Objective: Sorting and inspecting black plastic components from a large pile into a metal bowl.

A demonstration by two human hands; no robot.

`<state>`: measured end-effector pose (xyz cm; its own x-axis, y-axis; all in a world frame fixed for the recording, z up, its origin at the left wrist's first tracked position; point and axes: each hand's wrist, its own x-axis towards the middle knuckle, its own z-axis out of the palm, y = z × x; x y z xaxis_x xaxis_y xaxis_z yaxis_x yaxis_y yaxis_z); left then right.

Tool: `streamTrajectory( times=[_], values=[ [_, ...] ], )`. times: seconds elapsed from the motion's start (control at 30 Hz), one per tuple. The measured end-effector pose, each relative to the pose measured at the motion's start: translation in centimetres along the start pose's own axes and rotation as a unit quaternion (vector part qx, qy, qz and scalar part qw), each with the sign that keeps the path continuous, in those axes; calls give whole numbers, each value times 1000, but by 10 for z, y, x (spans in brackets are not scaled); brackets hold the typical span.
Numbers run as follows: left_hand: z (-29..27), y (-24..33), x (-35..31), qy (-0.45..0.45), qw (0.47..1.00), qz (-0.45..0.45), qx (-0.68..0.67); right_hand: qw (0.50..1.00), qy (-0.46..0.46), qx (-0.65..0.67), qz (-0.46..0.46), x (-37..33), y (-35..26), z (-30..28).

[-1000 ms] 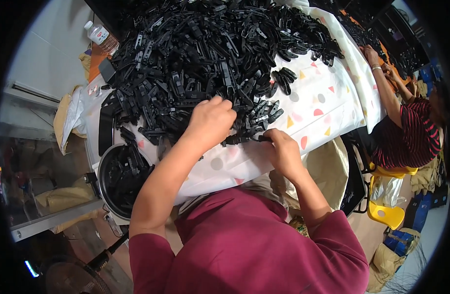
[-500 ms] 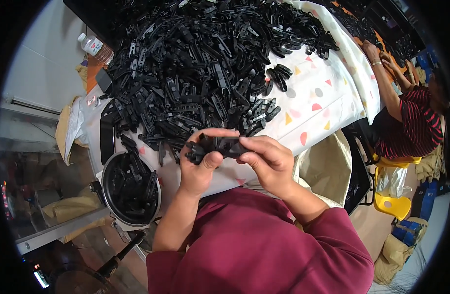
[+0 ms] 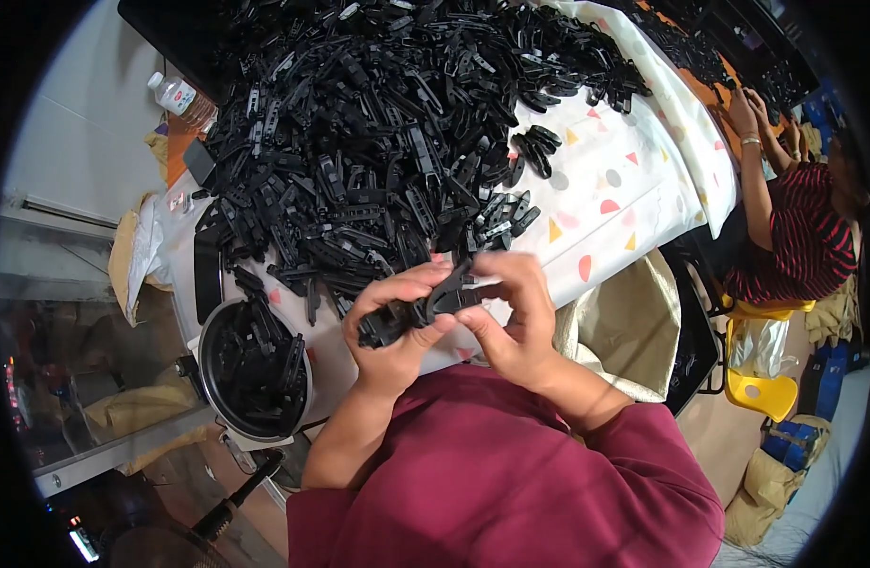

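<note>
My left hand point(image 3: 386, 364) is curled around a bunch of small black plastic parts point(image 3: 383, 325). From its thumb and fingers a black plastic clip point(image 3: 444, 301) sticks out toward the right, its two arms spread in a V. My right hand point(image 3: 522, 327) has thumb and fingers at the right end of this clip, gripping it; the fingertips are slightly blurred. Just beyond both hands lies a large heap of similar long black plastic parts point(image 3: 350, 180).
On the left stands a round pan point(image 3: 307, 388) holding more black parts. A plastic bottle point(image 3: 181, 97) is at the far left. The patterned tablecloth point(image 3: 605, 194) shows to the right. Nearby are a beige sack point(image 3: 624, 327), a yellow stool point(image 3: 762, 393) and a co-worker in a striped shirt point(image 3: 799, 227).
The clip between my hands has turned and now shows spread arms. My left hand has tilted and dropped slightly; the right fingers have lifted. The co-worker's hands have shifted.
</note>
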<state>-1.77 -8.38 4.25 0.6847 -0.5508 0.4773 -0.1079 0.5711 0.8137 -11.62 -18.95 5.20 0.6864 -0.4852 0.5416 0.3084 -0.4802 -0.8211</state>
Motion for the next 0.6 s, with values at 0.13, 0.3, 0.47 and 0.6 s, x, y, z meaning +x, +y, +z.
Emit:
streamTrajectory(
  times=[0.13, 0.3, 0.47, 0.6],
  values=[
    [-8, 7, -9, 48, 982, -146, -108, 994, -68, -84, -10, 4, -5, -2],
    [-11, 16, -13, 63, 974, -164, -145, 992, -91, -87, -19, -4, -6, 2],
    [-49, 45, -35, 215, 968, -118, 56, 979, -170, -10, 110, 4, 8, -6],
    [-112, 106, -47, 232, 573, 30, 785, 963, -17, 18, 270, -3, 36, -27]
  ],
)
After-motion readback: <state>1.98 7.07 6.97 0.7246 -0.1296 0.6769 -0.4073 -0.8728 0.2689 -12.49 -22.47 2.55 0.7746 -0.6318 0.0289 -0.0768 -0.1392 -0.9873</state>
